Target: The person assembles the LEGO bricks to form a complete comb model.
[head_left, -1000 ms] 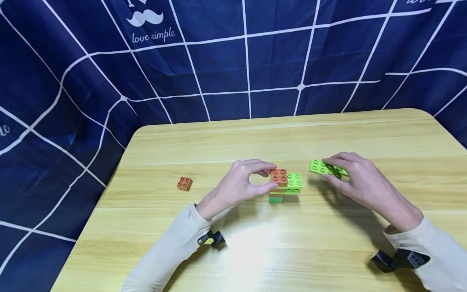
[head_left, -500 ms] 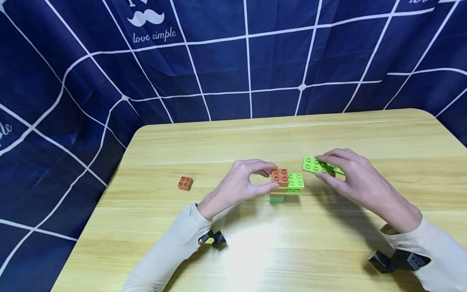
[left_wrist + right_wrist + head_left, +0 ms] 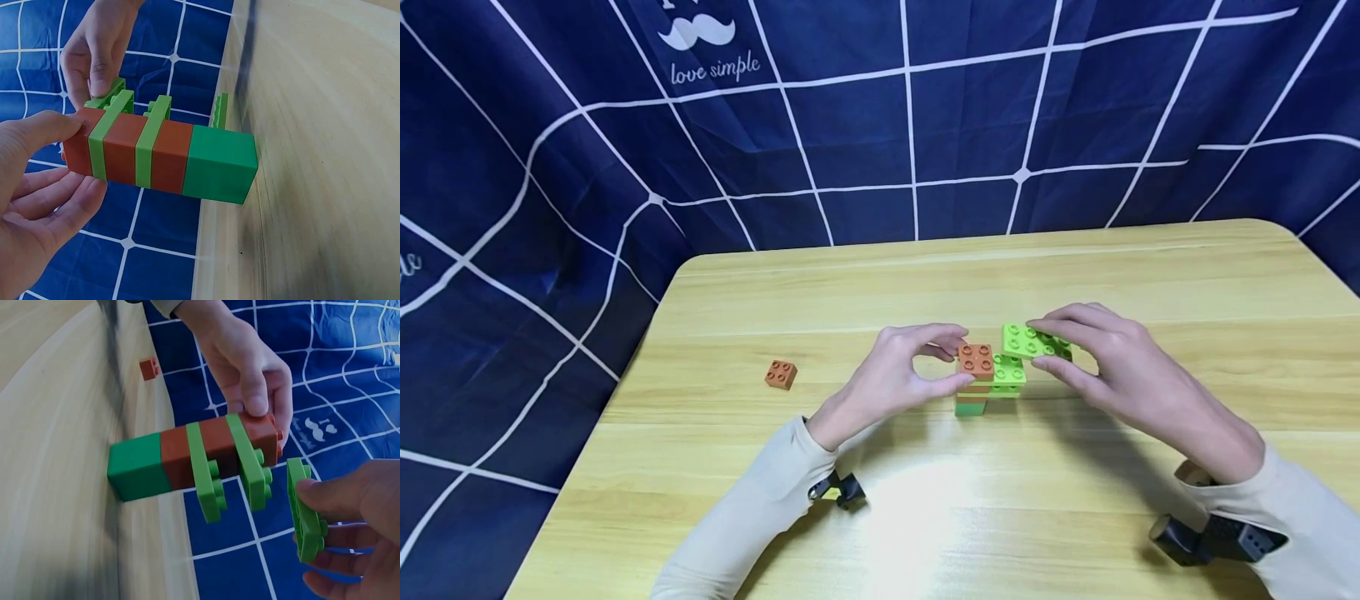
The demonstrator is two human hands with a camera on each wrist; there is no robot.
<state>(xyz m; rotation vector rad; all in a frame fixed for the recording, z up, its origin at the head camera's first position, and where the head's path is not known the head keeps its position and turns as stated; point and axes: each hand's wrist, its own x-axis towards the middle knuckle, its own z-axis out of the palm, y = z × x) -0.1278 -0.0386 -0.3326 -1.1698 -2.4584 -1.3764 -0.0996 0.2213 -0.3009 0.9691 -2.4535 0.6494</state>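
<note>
My left hand holds the top orange-brown brick of an upright stack between thumb and fingers. From the table up, the stack has a green brick, then orange-brown bricks alternating with lime-green plates that jut out to the right. In my right hand is another lime-green studded plate, pinched by thumb and fingers. That plate is slightly tilted and overlaps the upper jutting plate in the head view. The right wrist view shows a gap between the held plate and the stack.
A loose orange-brown brick lies on the wooden table to the left. Another lime-green piece shows near the tabletop beyond the stack. A dark blue curtain with white lines hangs behind the table.
My right hand has moved left with the lime-green plate, bringing it from beside the stack to close by the top brick. My left hand has kept its hold on the stack.
</note>
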